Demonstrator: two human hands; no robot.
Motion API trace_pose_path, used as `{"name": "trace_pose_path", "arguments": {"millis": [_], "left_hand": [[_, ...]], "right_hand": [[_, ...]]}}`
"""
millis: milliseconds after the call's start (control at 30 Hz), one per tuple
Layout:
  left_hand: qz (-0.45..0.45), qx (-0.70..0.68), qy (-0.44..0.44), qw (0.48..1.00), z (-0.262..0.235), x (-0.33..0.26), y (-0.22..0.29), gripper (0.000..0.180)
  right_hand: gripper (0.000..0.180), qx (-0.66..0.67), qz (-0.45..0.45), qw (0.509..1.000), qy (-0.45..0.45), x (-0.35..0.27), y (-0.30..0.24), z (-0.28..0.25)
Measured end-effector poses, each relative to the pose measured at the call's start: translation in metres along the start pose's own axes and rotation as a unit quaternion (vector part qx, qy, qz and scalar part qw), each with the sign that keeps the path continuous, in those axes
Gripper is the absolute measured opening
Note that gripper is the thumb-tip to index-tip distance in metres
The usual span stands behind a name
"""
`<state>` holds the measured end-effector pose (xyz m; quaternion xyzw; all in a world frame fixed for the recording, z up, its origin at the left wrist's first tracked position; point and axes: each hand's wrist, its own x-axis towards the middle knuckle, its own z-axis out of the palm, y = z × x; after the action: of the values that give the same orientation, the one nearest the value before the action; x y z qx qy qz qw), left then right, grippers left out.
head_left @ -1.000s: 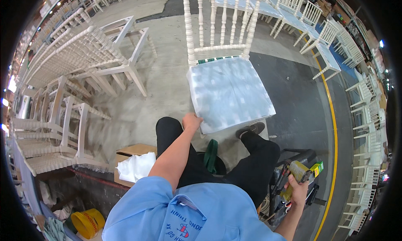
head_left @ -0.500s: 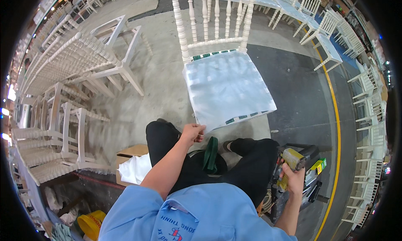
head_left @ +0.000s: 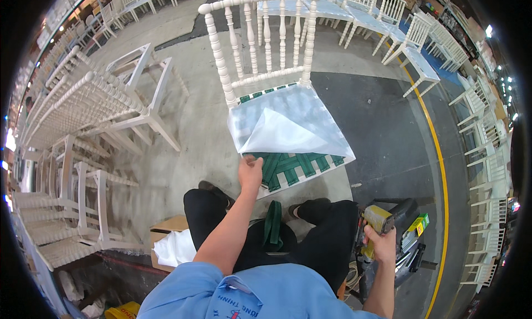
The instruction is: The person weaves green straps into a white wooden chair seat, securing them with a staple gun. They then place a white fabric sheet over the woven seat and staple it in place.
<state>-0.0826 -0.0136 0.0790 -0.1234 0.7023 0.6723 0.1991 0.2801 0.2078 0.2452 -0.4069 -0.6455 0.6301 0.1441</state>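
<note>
In front of me stands a white chair [head_left: 260, 39] with turned spindles. Green webbing straps [head_left: 296, 166] cross its seat frame. A thin white cloth [head_left: 285, 136] covers the back of the seat, and its front part is folded back over itself. My left hand [head_left: 250, 172] is at the seat's front left corner, by the left end of the fold. Its fingers are curled together; whether they pinch the cloth or a strap is hidden. Low on the right, my right hand [head_left: 381, 242] grips a yellow staple gun [head_left: 379, 218], held away from the chair.
A green strap [head_left: 272, 226] hangs between my knees. White cloth [head_left: 174, 248] lies in a cardboard box [head_left: 169, 225] at left. A dark tool case [head_left: 407, 211] with a green-yellow box [head_left: 419, 223] is at right. White chair frames [head_left: 94, 97] crowd the left; finished-looking chairs [head_left: 421, 64] line the back and right.
The cloth's front part has gone from lying flat to folded back, baring the green webbing. My left hand has moved slightly left along the seat's front. The right hand still holds the staple gun.
</note>
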Motion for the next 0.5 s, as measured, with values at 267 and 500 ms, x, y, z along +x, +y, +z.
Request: {"name": "trace_pose_path", "arguments": {"millis": [267, 500], "left_hand": [[0.164, 0.470, -0.024, 0.867, 0.041, 0.101, 0.051, 0.092], [0.134, 0.576, -0.021, 0.806, 0.065, 0.135, 0.055, 0.059]], "right_hand": [[0.031, -0.007, 0.019, 0.999, 0.033, -0.003, 0.005, -0.008], [0.033, 0.011, 0.017, 0.999, 0.028, 0.006, 0.008, -0.003]]}}
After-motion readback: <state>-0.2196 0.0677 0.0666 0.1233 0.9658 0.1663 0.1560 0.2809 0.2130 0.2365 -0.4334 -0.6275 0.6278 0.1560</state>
